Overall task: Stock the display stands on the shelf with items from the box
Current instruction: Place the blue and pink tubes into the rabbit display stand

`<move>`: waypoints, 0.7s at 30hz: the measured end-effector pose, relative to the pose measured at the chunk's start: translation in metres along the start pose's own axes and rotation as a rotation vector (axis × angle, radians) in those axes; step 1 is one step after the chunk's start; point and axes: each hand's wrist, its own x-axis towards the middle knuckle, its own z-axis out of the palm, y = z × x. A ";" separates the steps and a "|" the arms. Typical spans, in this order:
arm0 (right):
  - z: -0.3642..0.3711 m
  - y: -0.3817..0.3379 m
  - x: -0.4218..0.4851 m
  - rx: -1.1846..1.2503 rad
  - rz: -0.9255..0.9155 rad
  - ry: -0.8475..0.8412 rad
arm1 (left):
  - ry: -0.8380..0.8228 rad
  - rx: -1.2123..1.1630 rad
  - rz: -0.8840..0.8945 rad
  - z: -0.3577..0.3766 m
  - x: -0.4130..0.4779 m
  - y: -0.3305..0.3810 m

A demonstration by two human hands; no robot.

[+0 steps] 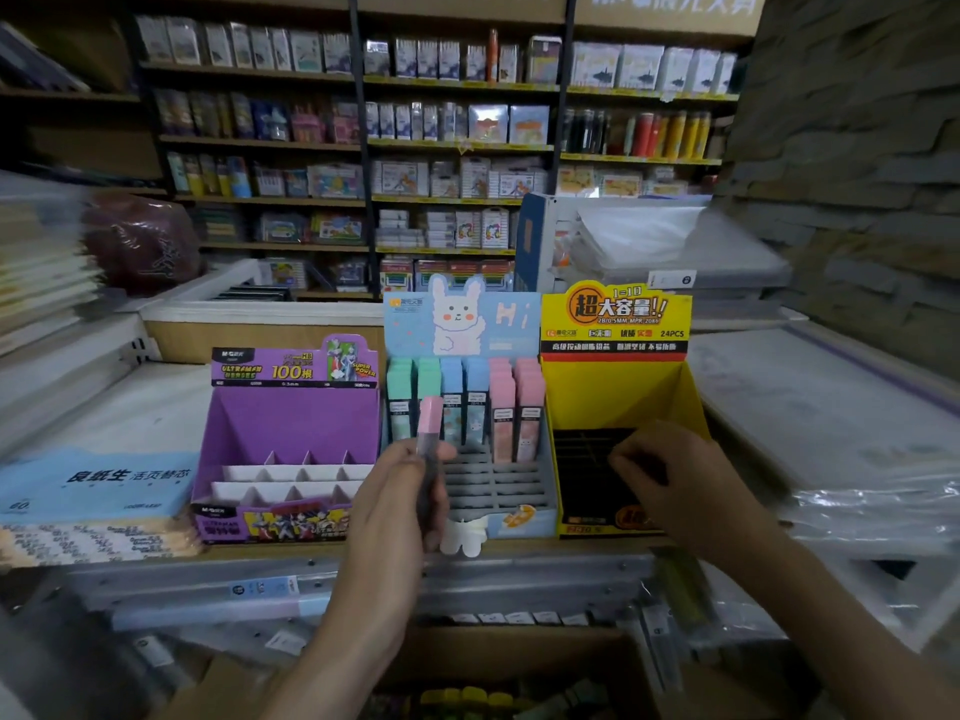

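Hands apart, the left hand grips a slim pink-capped lead case upright before the pale-blue rabbit-printed cardboard stand, probably lined up for its empty front slots, while the right hand curls over the yellow cardboard stand, grasp unclear.

— What is the person wearing on the arms?

— Both are showing bare. The left forearm and the right forearm are running uncovered from the bottom edge up to the wrists.

— And the hands?

— The left hand and the right hand are showing bare too.

— Any detail on the fingers?

— The dim light is flattening them, and the right hand is blurring at the knuckles, so the nails are coming out too soft to tell.

— What shape are the arms showing?

— Slim, narrowing toward the wrists. The wide lens is stretching them broader near the frame's edge.
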 end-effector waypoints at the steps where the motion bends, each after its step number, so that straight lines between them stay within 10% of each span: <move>1: 0.001 0.004 -0.002 -0.009 0.009 -0.021 | 0.000 0.004 -0.004 0.002 0.003 0.000; 21: 0.009 0.016 -0.004 -0.008 0.059 -0.010 | -0.059 0.222 0.206 0.029 0.046 0.009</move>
